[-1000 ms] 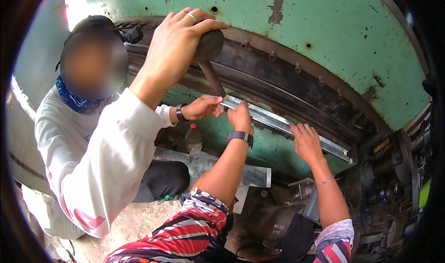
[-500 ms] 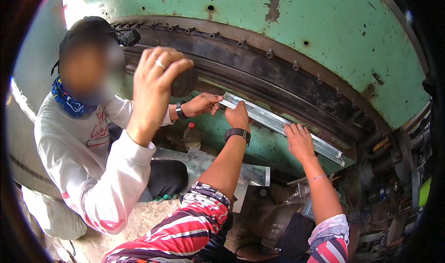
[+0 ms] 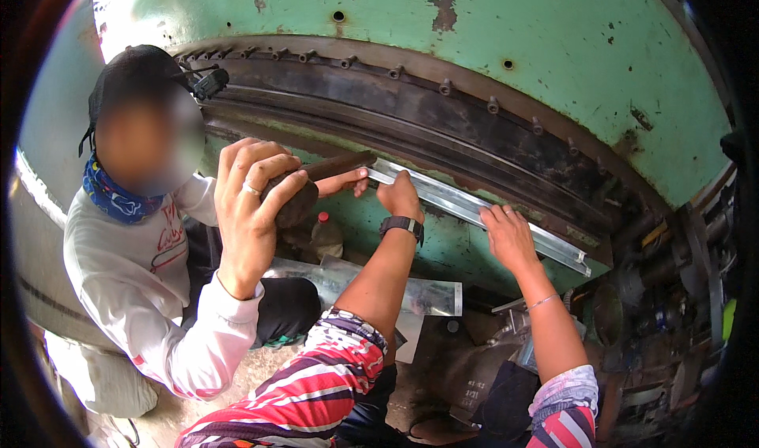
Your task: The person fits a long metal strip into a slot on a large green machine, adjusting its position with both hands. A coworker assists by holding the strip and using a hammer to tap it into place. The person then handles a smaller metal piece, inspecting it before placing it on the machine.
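A long, shiny folded metal channel (image 3: 455, 201) lies slantwise along the dark machine edge, its right end lower. Around its left part closes my left hand (image 3: 402, 195), with the thumb on the upper side; a dark watch is on that wrist. My right hand (image 3: 510, 237) grips the channel's lower edge farther right, fingers bent over it. At the left end, a co-worker's fingers (image 3: 344, 181) touch the channel. The co-worker's raised hand (image 3: 257, 211) clasps the dark head of a hammer (image 3: 340, 165), whose brown handle points at that end and seems to meet it.
The green machine panel (image 3: 553, 29) rises behind, with a row of bolts (image 3: 447, 87) along its curved lower rim. Below stand a plastic bottle (image 3: 326, 237) with a red cap and flat sheet metal (image 3: 432, 296). Cluttered dark machinery (image 3: 632, 321) fills the right side.
The co-worker's raised hand has dropped and turned, bringing the hammer's handle to the channel's left end. My two hands keep their grip on the channel. The view has shifted slightly.
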`<state>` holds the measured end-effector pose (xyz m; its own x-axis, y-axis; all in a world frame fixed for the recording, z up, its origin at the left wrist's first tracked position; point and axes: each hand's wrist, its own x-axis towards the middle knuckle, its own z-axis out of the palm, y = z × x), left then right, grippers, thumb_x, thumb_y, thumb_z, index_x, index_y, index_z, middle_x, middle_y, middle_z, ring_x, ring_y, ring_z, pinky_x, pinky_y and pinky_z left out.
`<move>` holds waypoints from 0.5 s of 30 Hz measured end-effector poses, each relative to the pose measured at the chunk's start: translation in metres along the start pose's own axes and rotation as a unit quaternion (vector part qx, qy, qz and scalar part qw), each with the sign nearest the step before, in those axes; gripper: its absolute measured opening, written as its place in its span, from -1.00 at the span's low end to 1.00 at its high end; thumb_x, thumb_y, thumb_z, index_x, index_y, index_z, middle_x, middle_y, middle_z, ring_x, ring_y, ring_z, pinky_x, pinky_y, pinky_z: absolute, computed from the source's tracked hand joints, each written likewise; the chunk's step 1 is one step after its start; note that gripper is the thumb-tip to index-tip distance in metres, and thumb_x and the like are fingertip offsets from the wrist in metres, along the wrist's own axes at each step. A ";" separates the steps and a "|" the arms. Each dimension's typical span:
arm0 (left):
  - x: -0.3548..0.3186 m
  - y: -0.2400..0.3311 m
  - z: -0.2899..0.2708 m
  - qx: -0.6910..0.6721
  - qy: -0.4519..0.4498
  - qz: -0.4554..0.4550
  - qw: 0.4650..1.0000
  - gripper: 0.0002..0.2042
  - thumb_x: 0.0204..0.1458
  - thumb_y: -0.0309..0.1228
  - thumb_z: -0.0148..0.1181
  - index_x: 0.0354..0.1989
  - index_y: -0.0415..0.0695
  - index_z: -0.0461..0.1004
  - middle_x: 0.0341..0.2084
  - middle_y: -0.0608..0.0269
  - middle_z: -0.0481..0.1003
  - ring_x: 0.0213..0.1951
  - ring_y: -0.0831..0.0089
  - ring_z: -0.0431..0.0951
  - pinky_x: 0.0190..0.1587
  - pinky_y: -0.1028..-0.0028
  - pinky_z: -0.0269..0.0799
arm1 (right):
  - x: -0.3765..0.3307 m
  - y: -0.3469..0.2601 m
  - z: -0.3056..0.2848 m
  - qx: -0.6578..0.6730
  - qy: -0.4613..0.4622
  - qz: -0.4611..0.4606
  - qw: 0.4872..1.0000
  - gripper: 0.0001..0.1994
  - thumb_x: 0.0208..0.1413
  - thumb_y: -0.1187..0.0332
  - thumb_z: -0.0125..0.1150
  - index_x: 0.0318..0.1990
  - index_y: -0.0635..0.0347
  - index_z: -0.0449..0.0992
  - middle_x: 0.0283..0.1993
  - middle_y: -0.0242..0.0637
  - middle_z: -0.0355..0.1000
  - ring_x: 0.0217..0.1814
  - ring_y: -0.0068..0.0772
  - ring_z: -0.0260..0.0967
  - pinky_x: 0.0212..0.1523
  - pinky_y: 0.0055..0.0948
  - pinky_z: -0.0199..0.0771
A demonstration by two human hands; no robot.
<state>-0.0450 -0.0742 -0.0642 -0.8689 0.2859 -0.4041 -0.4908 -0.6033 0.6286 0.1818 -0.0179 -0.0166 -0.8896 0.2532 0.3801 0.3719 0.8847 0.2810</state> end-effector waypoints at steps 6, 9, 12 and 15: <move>0.005 -0.009 -0.003 0.019 -0.019 0.025 0.999 -0.65 0.06 -0.42 0.24 -0.06 -0.41 0.41 -0.24 0.14 0.49 -0.29 0.37 0.46 -0.23 0.30 0.38 | -0.002 0.005 0.011 -0.015 0.025 -0.022 0.999 -0.60 0.04 0.55 0.23 0.09 0.18 0.49 -0.04 -0.20 0.44 0.08 -0.04 0.41 0.07 -0.09 0.47; 0.013 -0.016 -0.006 0.033 -0.028 0.051 0.998 -0.65 0.05 -0.43 0.24 -0.06 -0.42 0.41 -0.23 0.13 0.49 -0.26 0.37 0.46 -0.22 0.29 0.38 | -0.003 0.004 0.012 -0.014 0.021 -0.018 1.000 -0.60 0.04 0.54 0.23 0.09 0.18 0.50 -0.04 -0.20 0.44 0.09 -0.04 0.41 0.08 -0.09 0.47; 0.019 -0.021 -0.003 0.005 -0.001 0.052 0.999 -0.65 0.04 -0.44 0.23 -0.07 -0.43 0.41 -0.23 0.13 0.50 -0.26 0.37 0.47 -0.21 0.28 0.38 | 0.000 0.001 0.010 -0.007 0.014 -0.011 1.000 -0.62 0.05 0.55 0.19 0.08 0.18 0.51 -0.02 -0.19 0.45 0.12 -0.04 0.41 0.13 -0.07 0.47; 0.019 -0.021 -0.004 0.013 0.015 0.051 0.998 -0.66 0.03 -0.45 0.22 -0.07 -0.43 0.41 -0.24 0.13 0.49 -0.26 0.36 0.47 -0.20 0.28 0.38 | 0.000 -0.002 0.009 0.004 0.008 0.001 1.000 -0.65 0.07 0.57 0.10 0.04 0.18 0.52 0.00 -0.17 0.48 0.16 -0.04 0.42 0.21 -0.03 0.46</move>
<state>-0.0512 -0.0590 -0.0873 -0.9126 0.2016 -0.3557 -0.4013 -0.6083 0.6848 0.1779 -0.0162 -0.0254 -0.8843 0.2488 0.3952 0.3715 0.8875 0.2727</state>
